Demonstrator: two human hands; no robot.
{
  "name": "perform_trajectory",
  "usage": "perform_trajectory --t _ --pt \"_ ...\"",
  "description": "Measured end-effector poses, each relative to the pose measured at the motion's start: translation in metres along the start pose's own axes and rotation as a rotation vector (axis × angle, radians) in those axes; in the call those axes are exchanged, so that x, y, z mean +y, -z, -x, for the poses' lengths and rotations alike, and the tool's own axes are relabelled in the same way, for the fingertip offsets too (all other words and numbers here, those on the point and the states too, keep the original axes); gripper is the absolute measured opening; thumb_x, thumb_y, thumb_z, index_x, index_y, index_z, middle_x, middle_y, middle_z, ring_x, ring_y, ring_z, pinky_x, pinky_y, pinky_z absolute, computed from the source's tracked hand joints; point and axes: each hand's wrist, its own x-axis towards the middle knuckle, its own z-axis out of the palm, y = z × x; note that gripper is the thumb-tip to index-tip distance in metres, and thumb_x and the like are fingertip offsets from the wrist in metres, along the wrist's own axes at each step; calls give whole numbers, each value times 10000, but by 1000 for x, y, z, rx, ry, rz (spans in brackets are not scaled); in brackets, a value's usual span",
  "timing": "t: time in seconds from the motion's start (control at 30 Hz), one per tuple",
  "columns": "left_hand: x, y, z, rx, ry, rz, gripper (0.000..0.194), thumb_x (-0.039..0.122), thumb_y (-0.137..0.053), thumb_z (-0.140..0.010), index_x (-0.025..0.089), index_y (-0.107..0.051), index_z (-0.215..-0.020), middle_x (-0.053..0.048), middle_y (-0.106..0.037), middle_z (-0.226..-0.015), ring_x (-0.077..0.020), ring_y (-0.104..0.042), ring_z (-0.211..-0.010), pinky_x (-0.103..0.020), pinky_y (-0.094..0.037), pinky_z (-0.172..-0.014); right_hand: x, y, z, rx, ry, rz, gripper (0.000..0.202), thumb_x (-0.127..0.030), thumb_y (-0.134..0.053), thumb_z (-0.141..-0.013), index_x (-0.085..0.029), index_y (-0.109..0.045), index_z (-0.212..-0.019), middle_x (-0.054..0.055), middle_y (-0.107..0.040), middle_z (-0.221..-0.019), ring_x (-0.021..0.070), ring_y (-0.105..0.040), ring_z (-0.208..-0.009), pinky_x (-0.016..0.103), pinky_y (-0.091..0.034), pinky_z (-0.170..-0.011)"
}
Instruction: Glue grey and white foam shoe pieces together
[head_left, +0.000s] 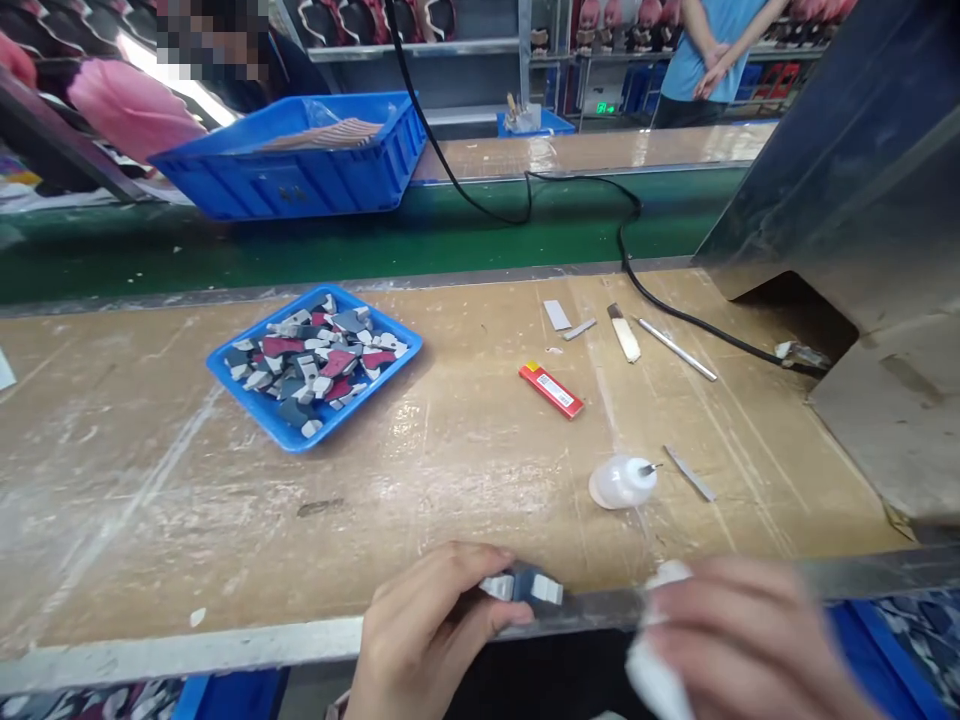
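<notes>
— What do the fingers hold?
— Left hand (420,630) pinches a small grey-and-white piece (523,586) at the bench edge (225,645); right hand (739,640) (blurred) wraps something white (652,680).
— Beyond them?
— A white bottle (621,482) lying near; a red lighter (551,390); a blue tray (247,395) of similar pieces farther left.

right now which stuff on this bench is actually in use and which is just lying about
In use:
- left hand pinching a small dark and white piece
- right hand gripping a white object, blurred
- blue tray of similar pieces

Lying about:
- red lighter
- small white bottle
- metal strips
- black cable
</notes>
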Motion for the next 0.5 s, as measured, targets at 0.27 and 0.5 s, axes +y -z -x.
perform_trajectory --t 0.27,0.5 --pt "-2 3 -6 -46 -132 42 193 223 -735 -912 151 -643 -1066 -35 -756 -945 -120 -740 -859 -173 -594 -798 -7 -35 -31 -390 -203 -405 170 -57 -527 -965 -167 -656 -981 72 -602 -1013 157 -606 -895 267 -516 -766" --pt "4 -3 -10 -55 -205 84 109 157 -719 -913 144 -661 -1004 -27 -756 -898 -127 -748 -833 -181 -610 -802 -5 -43 -36 -499 -478 -561 251 65 -676 -700 -184 -669 -732 -25 -642 -931 76 -633 -811 162 -449 -737"
